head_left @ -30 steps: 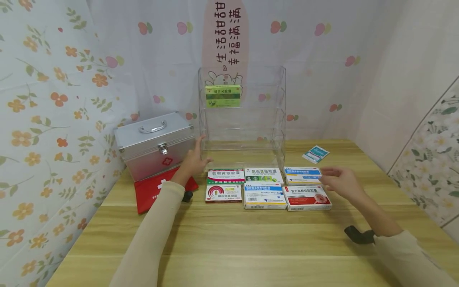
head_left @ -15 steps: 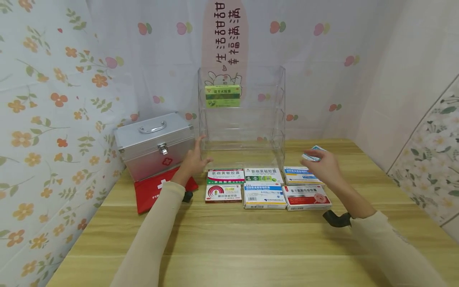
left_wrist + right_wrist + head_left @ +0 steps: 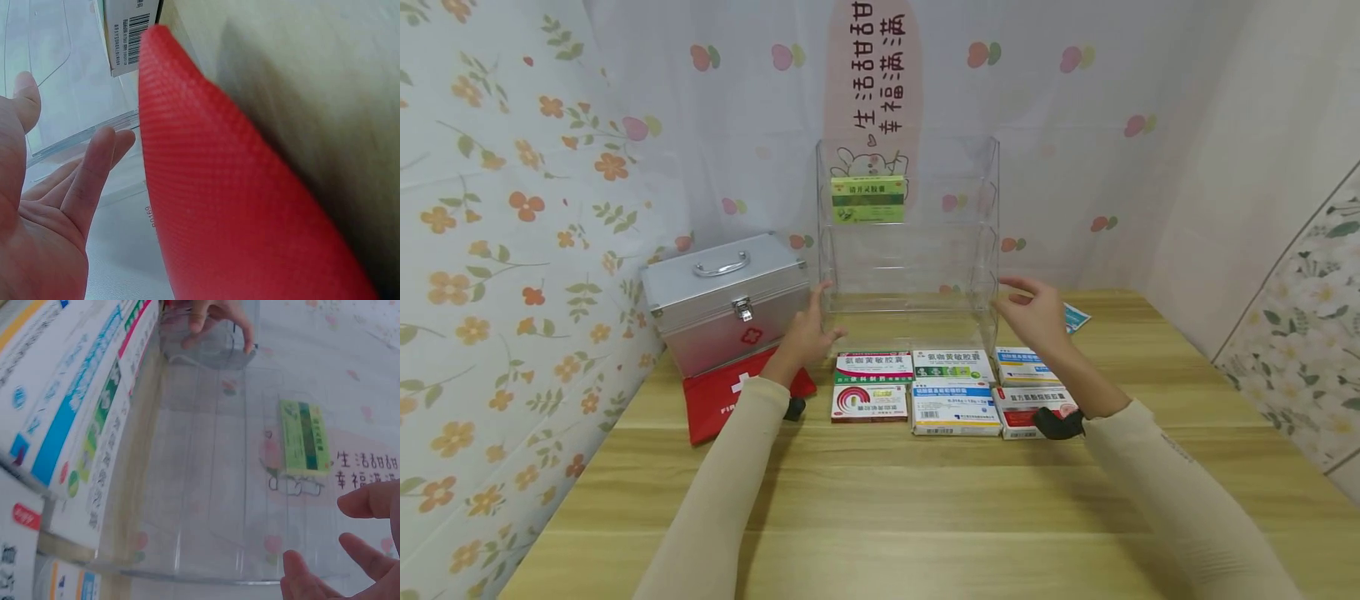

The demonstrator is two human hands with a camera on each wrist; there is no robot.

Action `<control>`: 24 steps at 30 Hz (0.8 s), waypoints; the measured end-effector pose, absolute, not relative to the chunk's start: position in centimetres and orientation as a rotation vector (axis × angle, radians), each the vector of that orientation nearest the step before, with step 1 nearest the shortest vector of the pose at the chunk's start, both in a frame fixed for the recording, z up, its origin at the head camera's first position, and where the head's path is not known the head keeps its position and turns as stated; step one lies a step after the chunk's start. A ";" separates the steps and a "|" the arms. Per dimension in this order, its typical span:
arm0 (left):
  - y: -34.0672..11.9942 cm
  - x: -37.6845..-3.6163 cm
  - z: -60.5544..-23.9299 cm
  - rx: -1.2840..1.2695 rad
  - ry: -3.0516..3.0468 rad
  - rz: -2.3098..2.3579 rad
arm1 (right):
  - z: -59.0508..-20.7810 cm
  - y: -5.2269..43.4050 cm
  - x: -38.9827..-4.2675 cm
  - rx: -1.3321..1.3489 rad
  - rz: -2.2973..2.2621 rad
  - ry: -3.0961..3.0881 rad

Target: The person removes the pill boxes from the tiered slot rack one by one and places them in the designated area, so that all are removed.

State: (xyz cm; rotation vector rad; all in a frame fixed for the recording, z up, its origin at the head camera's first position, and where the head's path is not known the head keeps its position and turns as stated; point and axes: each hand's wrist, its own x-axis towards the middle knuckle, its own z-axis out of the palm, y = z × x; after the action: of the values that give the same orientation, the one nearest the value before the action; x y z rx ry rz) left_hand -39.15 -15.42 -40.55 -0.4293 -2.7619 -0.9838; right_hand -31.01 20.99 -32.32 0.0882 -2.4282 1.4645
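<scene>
A metal case [image 3: 722,296] is seen at the left. The left hand [image 3: 808,333], fingers spread, is pressed against the left side of the clear rack [image 3: 907,242] at the table's back. The right hand [image 3: 1033,315], fingers apart and empty, is held beside its right side.

The head view looks forward and down from above the wooden table [image 3: 880,500], taking in both arms and the clear acrylic rack [image 3: 907,242] against the wall. The left wrist view sits very close, low beside the red pouch [image 3: 237,206], facing the rack's left edge. The right wrist view, tilted sideways and near, looks at the same rack with its green box [image 3: 305,437].
</scene>
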 end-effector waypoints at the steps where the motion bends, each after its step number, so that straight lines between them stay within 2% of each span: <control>1: -15.4 -39.1 -40.5 -0.426 -2.764 -0.985 | -32.2 20.7 -31.3 0.097 1.467 -2.410; 14: -15.3 -39.3 -40.4 -0.438 -2.753 -0.993 | -30.7 17.4 -34.2 0.146 1.464 -2.265; 24: -15.3 -39.3 -40.6 -0.437 -2.746 -1.009 | -29.6 15.6 -36.9 0.316 1.357 -2.211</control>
State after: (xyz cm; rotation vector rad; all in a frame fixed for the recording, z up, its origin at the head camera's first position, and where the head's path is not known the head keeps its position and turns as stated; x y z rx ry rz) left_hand -39.31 -15.29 -40.60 -0.4371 -2.7461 -1.0094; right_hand -36.85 15.62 -29.59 0.3164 -2.2111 1.3569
